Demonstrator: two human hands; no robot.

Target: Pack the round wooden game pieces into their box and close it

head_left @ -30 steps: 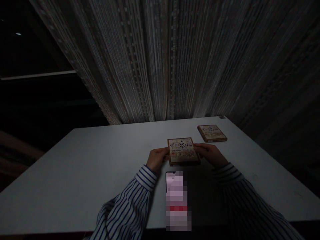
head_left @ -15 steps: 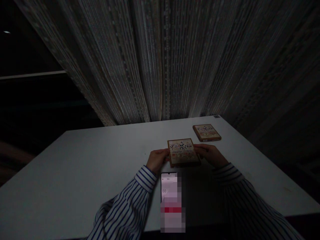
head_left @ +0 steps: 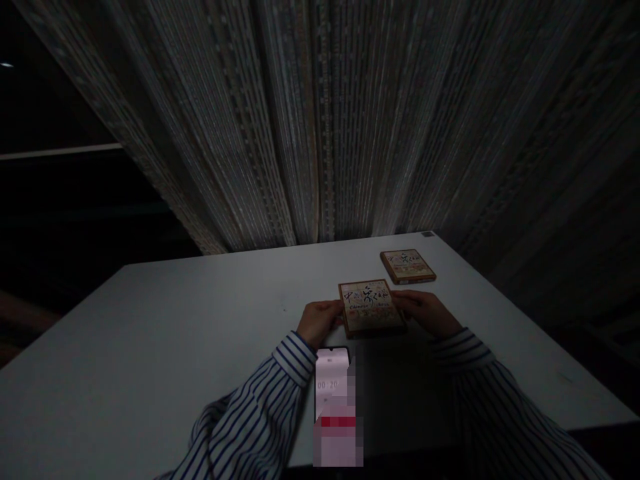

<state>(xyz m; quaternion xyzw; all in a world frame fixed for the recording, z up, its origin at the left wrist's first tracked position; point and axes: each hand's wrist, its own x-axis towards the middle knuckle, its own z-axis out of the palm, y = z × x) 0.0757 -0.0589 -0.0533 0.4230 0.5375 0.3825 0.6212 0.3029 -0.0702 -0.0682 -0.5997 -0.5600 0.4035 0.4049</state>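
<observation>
A flat square Chinese chess box point(head_left: 371, 311), printed with dark characters and brown along its edges, is held between my two hands near the front middle of the table. My left hand point(head_left: 319, 322) grips its left edge, thumb over the side. On the opposite edge, my right hand point(head_left: 430, 313) has its fingers closed on the box. The undersides of the fingers are hidden. Whether the box touches the tabletop I cannot tell. A second, similar box point(head_left: 409, 266) lies farther back, to the right of the held one.
A lit phone point(head_left: 331, 373) with a timer lies in front of the held box, partly blurred out. The white table point(head_left: 200, 333) ends at a striped curtain point(head_left: 320, 133) behind. A small dark patch point(head_left: 427, 234) marks the far right corner.
The view has shifted slightly, so the table and phone appear a little farther left. Relative to the table, the held box has moved slightly right, both hands still on it.
</observation>
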